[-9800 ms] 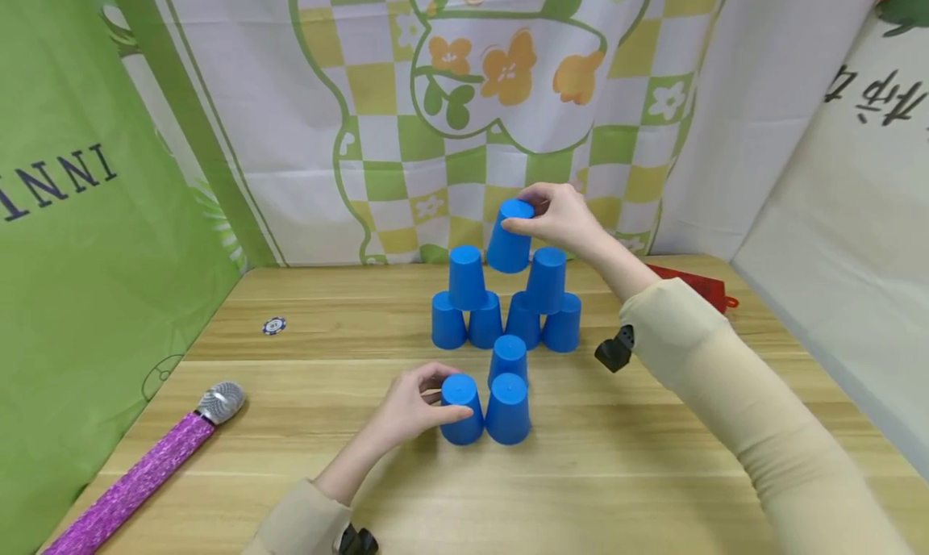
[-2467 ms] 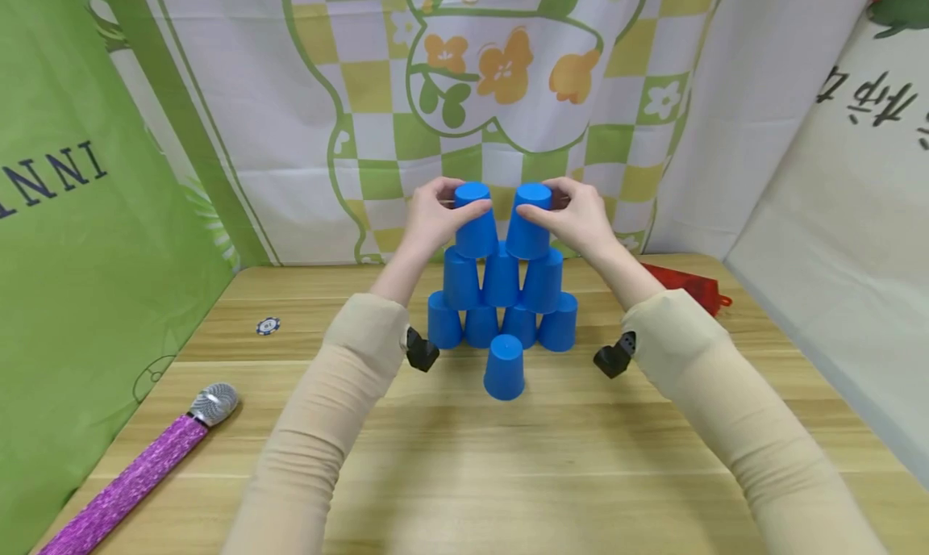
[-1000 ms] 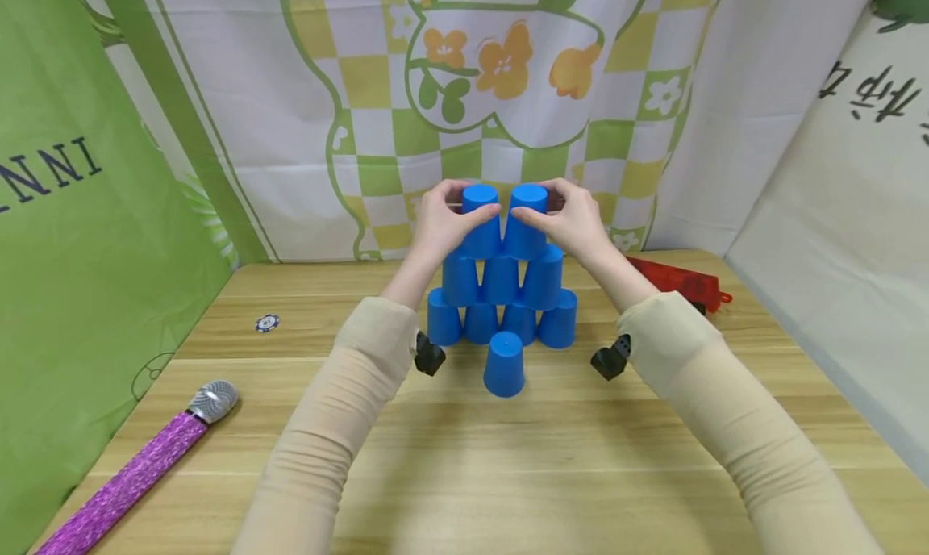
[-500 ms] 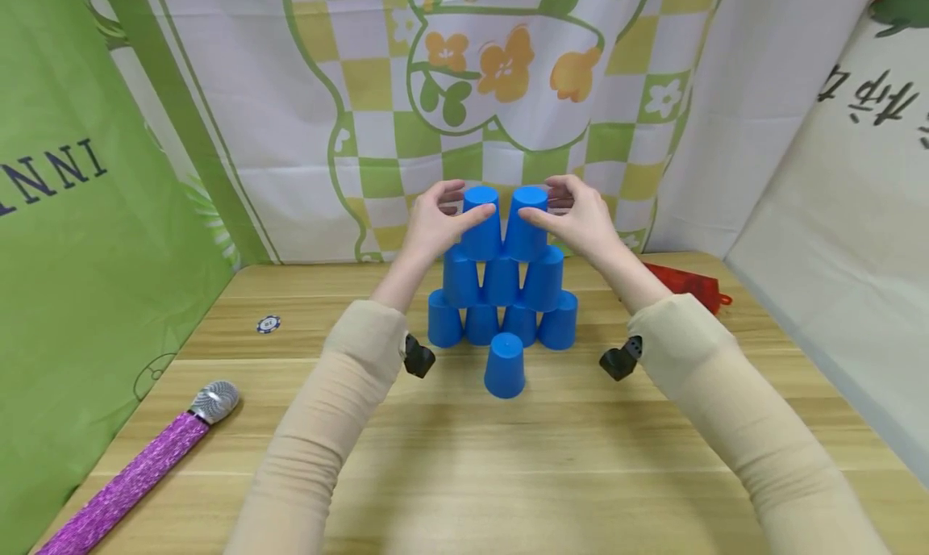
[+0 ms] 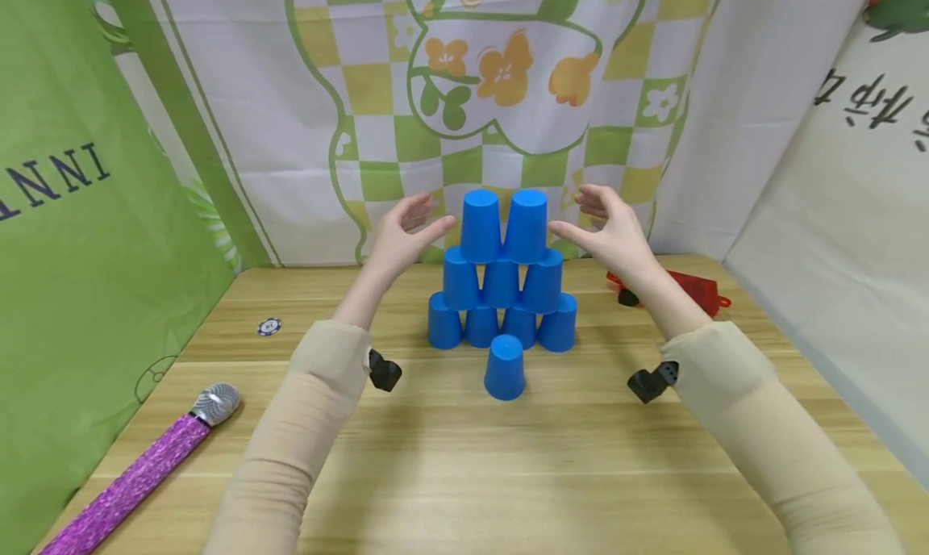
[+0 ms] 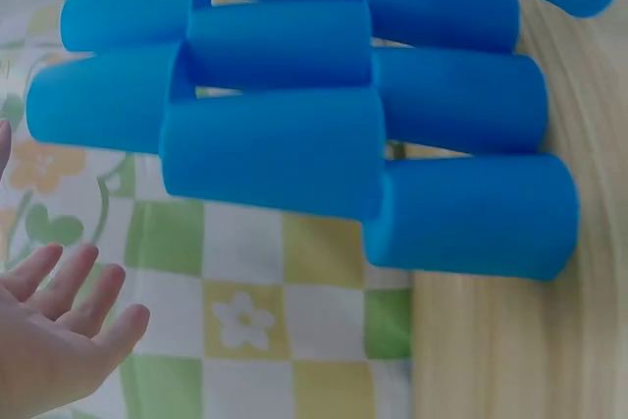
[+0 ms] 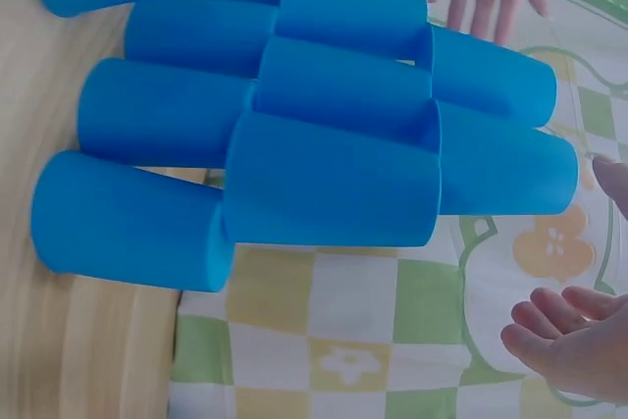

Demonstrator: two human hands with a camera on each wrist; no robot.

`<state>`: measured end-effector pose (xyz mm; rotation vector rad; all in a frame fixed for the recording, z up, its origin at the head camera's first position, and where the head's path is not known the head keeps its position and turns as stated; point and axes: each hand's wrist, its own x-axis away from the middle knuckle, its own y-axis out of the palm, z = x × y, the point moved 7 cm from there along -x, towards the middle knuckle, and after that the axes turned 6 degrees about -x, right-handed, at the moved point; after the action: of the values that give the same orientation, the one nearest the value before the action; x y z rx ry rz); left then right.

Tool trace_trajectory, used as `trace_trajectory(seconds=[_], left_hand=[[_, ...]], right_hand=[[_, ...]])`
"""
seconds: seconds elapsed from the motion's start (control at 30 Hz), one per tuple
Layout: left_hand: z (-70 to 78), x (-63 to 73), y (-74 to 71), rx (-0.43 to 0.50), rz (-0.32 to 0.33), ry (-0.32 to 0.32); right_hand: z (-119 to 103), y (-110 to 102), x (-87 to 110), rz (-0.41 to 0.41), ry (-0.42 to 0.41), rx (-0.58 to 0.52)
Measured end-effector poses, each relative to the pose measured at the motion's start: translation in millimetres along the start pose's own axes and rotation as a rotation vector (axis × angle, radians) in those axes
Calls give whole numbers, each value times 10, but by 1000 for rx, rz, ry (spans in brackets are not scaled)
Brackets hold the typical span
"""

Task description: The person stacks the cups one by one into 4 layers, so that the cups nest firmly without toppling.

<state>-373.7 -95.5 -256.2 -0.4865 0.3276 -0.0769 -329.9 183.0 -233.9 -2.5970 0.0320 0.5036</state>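
Note:
Blue cups stand upside down in a three-tier stack: several at the bottom, three in the middle, and a left top cup (image 5: 481, 226) beside a right top cup (image 5: 526, 226), with a narrow gap between them. A single blue cup (image 5: 504, 368) stands on the table in front of the stack. My left hand (image 5: 406, 236) is held in the air just left of the top tier, fingers apart from the cup and holding nothing. On the other side my right hand (image 5: 610, 228) hovers with loosely bent fingers, touching nothing. Both wrist views show the stack sideways.
On the wooden table (image 5: 464, 482) a microphone (image 5: 174, 454) with a glittery pink handle lies at left. A poker chip (image 5: 269, 326) lies behind it. A red toy vehicle (image 5: 689, 291) is at the back right, partly behind my right forearm. A patterned cloth (image 5: 508, 160) hangs behind the stack.
Two cups have been put on the middle tier, which gained its third cup earlier. Since half a second ago both hands have let go and moved outward, away from the top cups.

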Motion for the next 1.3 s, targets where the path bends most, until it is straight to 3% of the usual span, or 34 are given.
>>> trace_trajectory(seconds=[0.23, 0.4, 0.63, 0.93, 1.3], left_hand=[[-416, 115, -40, -8, -44, -85], [-664, 226, -65, -35, -59, -122], [-971, 338, 33, -71, -103, -165], [-1232, 435, 211, -18, -136, -182], [-1332, 488, 439, 9, -208, -132]], right_hand=[[165, 24, 291, -35, 28, -18], [339, 98, 497, -80, 59, 33], [515, 281, 726, -143, 78, 47], [620, 664, 914, -296, 76, 30], [664, 1055, 1000, -367, 47, -12]])
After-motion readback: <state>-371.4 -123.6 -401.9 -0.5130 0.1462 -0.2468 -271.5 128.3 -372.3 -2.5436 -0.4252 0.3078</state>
